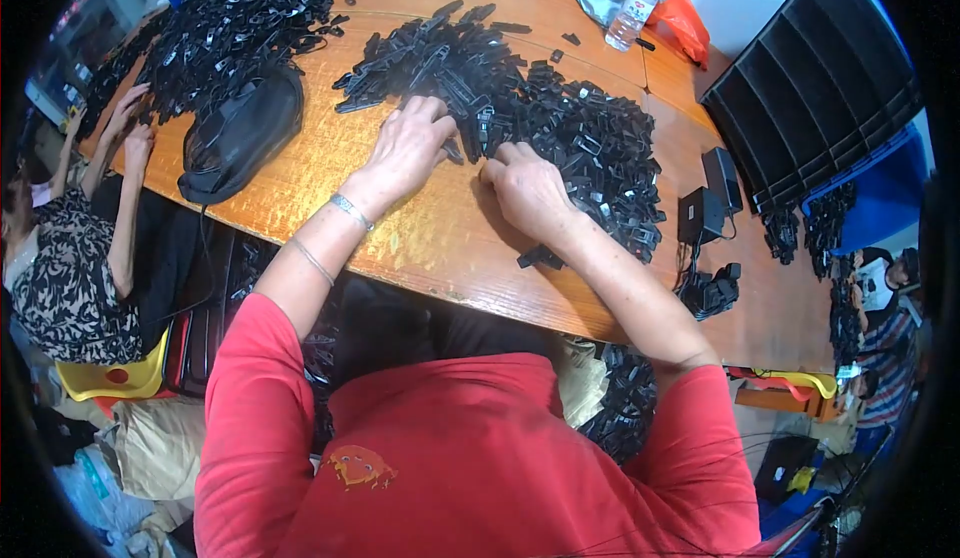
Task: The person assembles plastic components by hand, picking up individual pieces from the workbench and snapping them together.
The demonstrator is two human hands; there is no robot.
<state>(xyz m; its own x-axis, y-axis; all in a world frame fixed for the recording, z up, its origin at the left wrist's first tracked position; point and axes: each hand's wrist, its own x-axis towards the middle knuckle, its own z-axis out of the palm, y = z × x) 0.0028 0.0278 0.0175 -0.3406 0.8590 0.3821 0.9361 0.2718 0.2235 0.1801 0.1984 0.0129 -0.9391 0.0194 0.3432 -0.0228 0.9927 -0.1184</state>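
Note:
My left hand is over the near edge of a heap of long black plastic clip-like pieces. Its fingers are curled together, and a small dark piece shows at the fingertips. To its right, my right hand rests at the left side of a pile of smaller black plastic pieces, fingers bent down and closed. Whatever lies under those fingers is hidden. Between the two hands, a few black pieces join the heaps. One loose black piece lies below my right wrist.
A black bag and a large black heap lie left, where another person's hands work. At the back stand a clear bottle and a red bag. Black boxes with cords and a black ridged tray are right.

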